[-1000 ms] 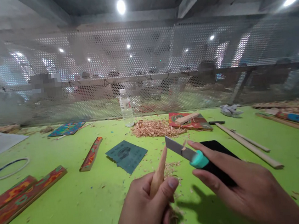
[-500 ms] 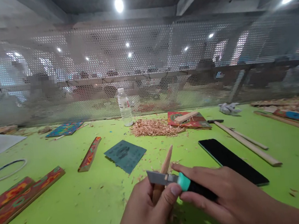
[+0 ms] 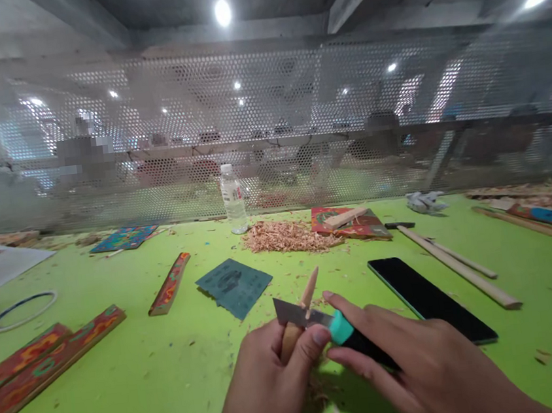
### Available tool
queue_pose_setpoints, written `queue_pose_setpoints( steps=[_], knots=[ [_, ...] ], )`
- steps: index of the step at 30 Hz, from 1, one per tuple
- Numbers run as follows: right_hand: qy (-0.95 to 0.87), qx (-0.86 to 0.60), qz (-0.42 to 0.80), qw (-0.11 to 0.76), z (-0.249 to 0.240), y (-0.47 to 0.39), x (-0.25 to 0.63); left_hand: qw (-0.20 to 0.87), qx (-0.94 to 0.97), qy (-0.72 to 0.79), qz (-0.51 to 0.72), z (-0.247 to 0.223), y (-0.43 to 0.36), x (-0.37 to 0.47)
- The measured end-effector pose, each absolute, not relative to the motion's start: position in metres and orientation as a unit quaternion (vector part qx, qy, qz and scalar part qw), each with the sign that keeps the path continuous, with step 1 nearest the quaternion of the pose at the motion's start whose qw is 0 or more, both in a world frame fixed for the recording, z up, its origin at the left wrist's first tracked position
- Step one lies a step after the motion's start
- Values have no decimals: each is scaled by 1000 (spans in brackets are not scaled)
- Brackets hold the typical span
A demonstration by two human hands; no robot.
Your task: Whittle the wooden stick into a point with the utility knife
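Observation:
My left hand (image 3: 273,371) is closed round a pointed wooden stick (image 3: 309,290), its tapered tip aimed up and away from me. In my right hand (image 3: 415,362) is a utility knife (image 3: 341,328) with a black and turquoise handle. The knife's wide blade (image 3: 290,311) lies across the stick, with a small curl of wood at its edge. My left thumb presses near the back of the blade. Wood shavings (image 3: 319,389) lie on the table below my hands. The stick's lower end is hidden in my left palm.
On the green table (image 3: 176,381) lie dark sandpaper (image 3: 235,286), a black phone (image 3: 423,296), painted wooden strips (image 3: 55,361) and a hammer (image 3: 460,269). Behind them are a water bottle (image 3: 234,201) and a shavings pile (image 3: 286,236). A perforated metal screen (image 3: 276,114) closes off the back.
The blade has moved up along the stick toward its tip, and my right hand has shifted slightly with it. Both hands keep their holds. The view has shifted slightly.

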State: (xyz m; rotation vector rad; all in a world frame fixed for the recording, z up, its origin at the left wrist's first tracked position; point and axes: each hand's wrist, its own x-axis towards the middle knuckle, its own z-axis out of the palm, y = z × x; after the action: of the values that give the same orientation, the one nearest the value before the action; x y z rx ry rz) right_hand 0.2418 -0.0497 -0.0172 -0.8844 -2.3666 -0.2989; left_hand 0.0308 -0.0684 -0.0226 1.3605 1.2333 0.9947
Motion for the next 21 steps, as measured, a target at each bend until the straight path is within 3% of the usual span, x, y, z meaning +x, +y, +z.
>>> queue_pose_setpoints(
  steps=[6, 13, 21],
  knots=[
    [-854, -369, -106, 350, -18, -39, 252, 532, 551, 485, 422, -24, -70, 29],
    [-904, -327, 7, 275, -9, -34, 248, 628, 500, 416, 426, -30, -72, 32],
    [-922, -303, 42, 237, -13, -40, 247, 514, 585, 458, 428, -26, -74, 32]
  ],
)
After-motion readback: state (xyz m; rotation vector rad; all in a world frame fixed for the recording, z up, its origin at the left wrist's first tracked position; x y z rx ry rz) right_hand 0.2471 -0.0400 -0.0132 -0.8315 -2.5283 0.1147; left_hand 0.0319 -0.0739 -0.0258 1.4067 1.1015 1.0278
